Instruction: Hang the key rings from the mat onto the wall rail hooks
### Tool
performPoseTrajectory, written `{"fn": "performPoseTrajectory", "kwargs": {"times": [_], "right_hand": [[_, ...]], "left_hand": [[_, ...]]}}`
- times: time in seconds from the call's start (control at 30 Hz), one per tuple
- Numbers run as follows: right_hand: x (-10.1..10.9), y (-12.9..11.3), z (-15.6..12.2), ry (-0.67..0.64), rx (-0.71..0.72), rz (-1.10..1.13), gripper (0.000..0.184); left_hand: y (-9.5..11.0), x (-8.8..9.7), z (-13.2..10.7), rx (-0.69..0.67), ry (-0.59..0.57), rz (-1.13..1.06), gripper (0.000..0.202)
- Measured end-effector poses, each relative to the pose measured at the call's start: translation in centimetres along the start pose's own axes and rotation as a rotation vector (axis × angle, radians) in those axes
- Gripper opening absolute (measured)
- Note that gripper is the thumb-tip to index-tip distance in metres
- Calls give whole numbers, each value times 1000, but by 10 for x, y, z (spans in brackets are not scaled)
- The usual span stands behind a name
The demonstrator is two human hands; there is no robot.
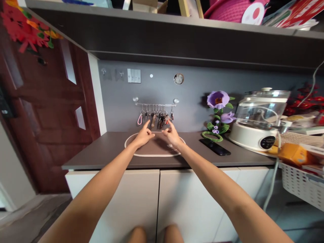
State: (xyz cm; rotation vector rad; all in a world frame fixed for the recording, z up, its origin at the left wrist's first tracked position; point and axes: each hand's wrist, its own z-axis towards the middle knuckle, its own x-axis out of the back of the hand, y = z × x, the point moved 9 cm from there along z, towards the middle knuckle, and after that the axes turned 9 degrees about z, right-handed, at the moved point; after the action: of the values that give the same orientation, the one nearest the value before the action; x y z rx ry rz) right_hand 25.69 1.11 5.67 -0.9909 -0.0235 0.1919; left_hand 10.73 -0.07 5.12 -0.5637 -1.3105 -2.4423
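Note:
Both my arms reach forward over a grey counter (106,152). My left hand (144,134) and my right hand (171,134) hover close together, just below a wall rail (155,105) hung with several keys and key rings (158,118). Each hand's fingers are curled, with a finger pointing up toward the keys. Whether either hand pinches a key is too small to tell. Under the hands lies an oval brown mat with a white border (152,148).
A black phone (215,147) lies on the counter beside a purple artificial flower (219,111). A white electric steamer with a clear lid (260,121) stands to the right. A white basket (301,182) juts out at far right. A wooden door (48,111) is on the left.

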Motion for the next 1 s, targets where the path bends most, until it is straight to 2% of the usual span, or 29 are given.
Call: {"fn": "performPoseTrajectory", "kwargs": {"times": [0.13,0.2,0.47,0.67,0.83,0.9,1.0], "right_hand": [[-10,-9,-27,-109,37,-75,92],[-13,-8,-37,-150,36,-128,95],[-15,-6,-50,-186,56,-272,97],[-17,-9,-51,-176,61,-284,95],[-12,-6,-49,-142,16,-312,91],[-8,-2,-42,-146,-19,-344,86],[11,3,-19,-95,-50,-425,74]], "left_hand": [[5,3,-29,-83,-70,-54,98],[3,4,-38,-100,-74,-61,101],[0,3,-53,-104,-104,-85,102],[-3,6,-55,-50,-90,-224,104],[-16,5,-50,48,-61,-327,102],[-26,11,-42,102,-5,-325,100],[-44,32,-23,201,137,-238,100]]}}
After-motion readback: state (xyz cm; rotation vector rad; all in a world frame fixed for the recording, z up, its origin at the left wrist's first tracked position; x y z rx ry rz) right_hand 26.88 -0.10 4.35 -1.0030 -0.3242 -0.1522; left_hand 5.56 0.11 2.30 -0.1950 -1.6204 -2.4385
